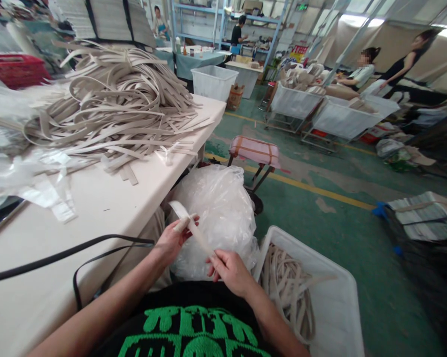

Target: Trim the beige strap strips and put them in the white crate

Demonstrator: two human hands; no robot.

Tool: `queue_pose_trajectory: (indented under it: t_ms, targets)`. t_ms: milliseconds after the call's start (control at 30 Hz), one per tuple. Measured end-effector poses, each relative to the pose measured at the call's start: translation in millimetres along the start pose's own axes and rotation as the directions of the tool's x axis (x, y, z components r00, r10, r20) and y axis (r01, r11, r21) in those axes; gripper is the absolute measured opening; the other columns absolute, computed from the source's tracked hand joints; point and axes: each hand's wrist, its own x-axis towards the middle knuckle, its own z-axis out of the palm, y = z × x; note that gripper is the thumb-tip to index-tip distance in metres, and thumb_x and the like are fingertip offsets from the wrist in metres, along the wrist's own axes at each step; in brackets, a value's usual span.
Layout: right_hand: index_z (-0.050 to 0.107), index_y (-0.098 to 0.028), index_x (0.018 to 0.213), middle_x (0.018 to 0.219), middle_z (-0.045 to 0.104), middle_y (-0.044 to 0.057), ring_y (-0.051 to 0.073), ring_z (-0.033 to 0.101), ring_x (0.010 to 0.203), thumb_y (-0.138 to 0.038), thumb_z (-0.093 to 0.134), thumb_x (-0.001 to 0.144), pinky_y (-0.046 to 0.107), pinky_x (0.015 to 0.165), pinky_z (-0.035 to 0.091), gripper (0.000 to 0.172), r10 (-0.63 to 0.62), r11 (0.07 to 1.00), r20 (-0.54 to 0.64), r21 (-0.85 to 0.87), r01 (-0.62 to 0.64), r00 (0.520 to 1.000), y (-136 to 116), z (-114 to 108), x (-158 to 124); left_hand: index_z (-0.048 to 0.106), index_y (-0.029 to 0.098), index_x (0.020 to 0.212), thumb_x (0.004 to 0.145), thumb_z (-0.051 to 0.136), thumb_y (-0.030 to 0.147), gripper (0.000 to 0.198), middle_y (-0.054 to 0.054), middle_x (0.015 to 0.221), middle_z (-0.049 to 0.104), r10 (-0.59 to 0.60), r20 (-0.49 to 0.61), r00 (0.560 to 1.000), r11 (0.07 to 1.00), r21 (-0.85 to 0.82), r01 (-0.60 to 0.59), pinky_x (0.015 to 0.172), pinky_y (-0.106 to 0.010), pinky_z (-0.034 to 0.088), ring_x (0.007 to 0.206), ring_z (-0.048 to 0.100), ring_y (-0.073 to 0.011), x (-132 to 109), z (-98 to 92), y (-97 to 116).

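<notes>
A pale beige strip (200,237) stretches between my two hands, in front of my body. My left hand (172,241) pinches it near its far end, with thumb and fingers around it; a light-coloured wrap covers one fingertip. Closer to me, my right hand (229,271) grips the other end between thumb and fingers. Directly behind the hands bulges a large clear plastic bag (221,208). On the table to the left lies a big tangled heap of similar strips (123,99). More strips (288,282) lie in a white bin (337,302) by my right arm.
The white table (97,213) fills the left side, with thin plastic wrapping (48,173) and a black strap (71,255) on it. Beyond the bag stands a pink padded stool (253,150). White carts (296,101) and several people are farther back; bundled stacks (427,215) sit at right.
</notes>
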Motion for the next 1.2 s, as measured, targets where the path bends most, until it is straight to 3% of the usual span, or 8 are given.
queue_pose_trajectory:
  t_ms: [100,333,533,800,900,1000,1100,1200]
  targets:
    - [0.062,-0.014,0.087,0.061,0.065,0.001,0.013,0.06,0.046,-0.048,0.038,0.097,0.022,0.049,0.043,0.043,0.06,0.998,-0.004,-0.028,-0.06,0.998,5,1,-9,0.076,0.009,0.09,0.069,0.082,0.035,0.034,-0.017,0.104,0.074,-0.035,-0.015,0.999,0.999,0.008,0.035,0.084,-0.033,0.048,0.099,0.065,-0.0264,6,-6.2,2]
    - [0.061,-0.016,0.081,0.062,0.064,0.002,0.012,0.061,0.048,-0.062,0.037,0.095,0.023,0.05,0.045,0.054,0.004,1.0,-0.082,-0.016,-0.005,0.997,-3,0,17,0.077,0.009,0.083,0.081,0.07,0.045,0.036,-0.007,0.058,0.067,-0.179,0.327,0.928,0.972,0.206,0.115,0.068,-0.032,0.047,0.055,0.058,-0.0168,-19,7.9,-32]
    - [0.067,-0.011,0.09,0.07,0.068,0.006,0.015,0.063,0.059,-0.075,0.043,0.086,0.027,0.058,0.049,0.068,0.097,0.957,-0.133,0.285,-0.056,0.986,11,-12,42,0.078,0.011,0.091,0.079,0.074,0.038,0.03,-0.014,0.091,0.076,-0.147,0.237,0.96,0.971,0.221,0.094,0.079,-0.03,0.047,0.084,0.067,-0.0241,-28,3.8,-20]
    - [0.065,-0.014,0.105,0.061,0.062,-0.002,0.008,0.051,0.043,-0.057,0.065,0.08,0.018,0.044,0.038,0.05,0.098,0.837,0.098,0.531,-0.136,0.99,-10,-13,58,0.074,0.015,0.096,0.081,0.072,0.04,0.029,-0.014,0.1,0.073,-0.461,0.413,0.786,0.887,0.198,0.416,0.076,-0.029,0.05,0.091,0.068,-0.0234,-42,-0.4,-37]
    - [0.064,-0.012,0.11,0.057,0.061,-0.003,0.006,0.045,0.038,-0.061,0.06,0.083,0.017,0.038,0.03,0.056,0.084,0.917,0.136,0.377,-0.13,0.987,2,-33,23,0.066,0.016,0.104,0.086,0.059,0.056,0.044,-0.014,0.11,0.07,-0.375,0.285,0.882,0.89,-0.155,0.429,0.08,-0.032,0.054,0.095,0.069,-0.0225,-18,-5.6,-23]
    - [0.048,-0.014,0.136,0.056,0.064,-0.002,0.007,0.046,0.035,-0.064,0.06,0.082,0.017,0.038,0.032,0.075,0.197,0.924,0.165,0.297,-0.239,0.966,30,-47,-26,0.059,0.013,0.112,0.093,0.05,0.053,0.046,-0.016,0.109,0.07,-0.258,-0.05,0.965,0.909,-0.35,0.225,0.08,-0.03,0.055,0.093,0.07,-0.021,20,-4.8,1]
    - [0.039,-0.018,0.144,0.055,0.064,-0.001,0.009,0.046,0.034,-0.063,0.063,0.081,0.017,0.036,0.031,0.082,0.295,0.888,0.071,0.348,-0.301,0.953,65,-50,-75,0.055,0.012,0.12,0.101,0.039,0.037,0.035,-0.012,0.098,0.071,-0.16,-0.315,0.935,0.924,-0.382,0.029,0.073,-0.023,0.055,0.078,0.069,-0.0137,55,-1.4,18]
    - [0.055,-0.026,0.128,0.055,0.063,-0.001,0.01,0.045,0.033,-0.06,0.074,0.071,0.018,0.034,0.026,0.068,0.397,0.78,-0.098,0.56,-0.279,0.913,99,-53,-114,0.056,0.016,0.121,0.102,0.038,0.022,0.027,-0.004,0.085,0.07,-0.099,-0.363,0.927,0.934,-0.355,-0.04,0.062,-0.015,0.051,0.061,0.064,-0.007,72,2.8,19]
